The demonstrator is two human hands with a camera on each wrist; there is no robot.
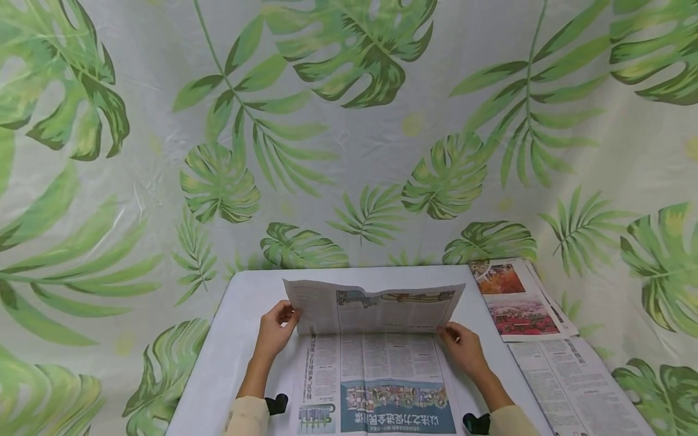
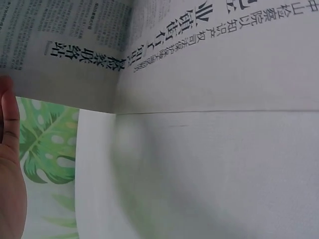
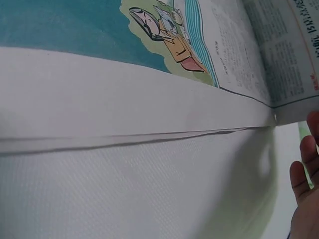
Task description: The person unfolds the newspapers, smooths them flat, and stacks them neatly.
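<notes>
Right now a newspaper lies on a white table, in the middle, close to the person. Its far half is lifted up and stands like a little wall, while the near half lies flat on the table. The flat part shows small print and a blue picture strip with big white letters near the person.

On the left, the left hand holds the left edge of the lifted part. Its fingers are curled around the paper edge, just where the page bends. From the left wrist view, only a bit of this hand shows beside the paper, with the white table below it.

On the right, the right hand is at the right edge of the paper, low down by the bend. Its thumb and fingers pinch the corner of the lifted page. In the right wrist view, a few fingers show near the paper's corner, and the page is raised a little above the table.

Both arms wear pale sleeves. Small black things sit at each wrist.

More newspaper pages lie on the right side of the table, well apart from the hands. One has red and orange pictures.

All around hangs a cloth with big green leaves.
</notes>
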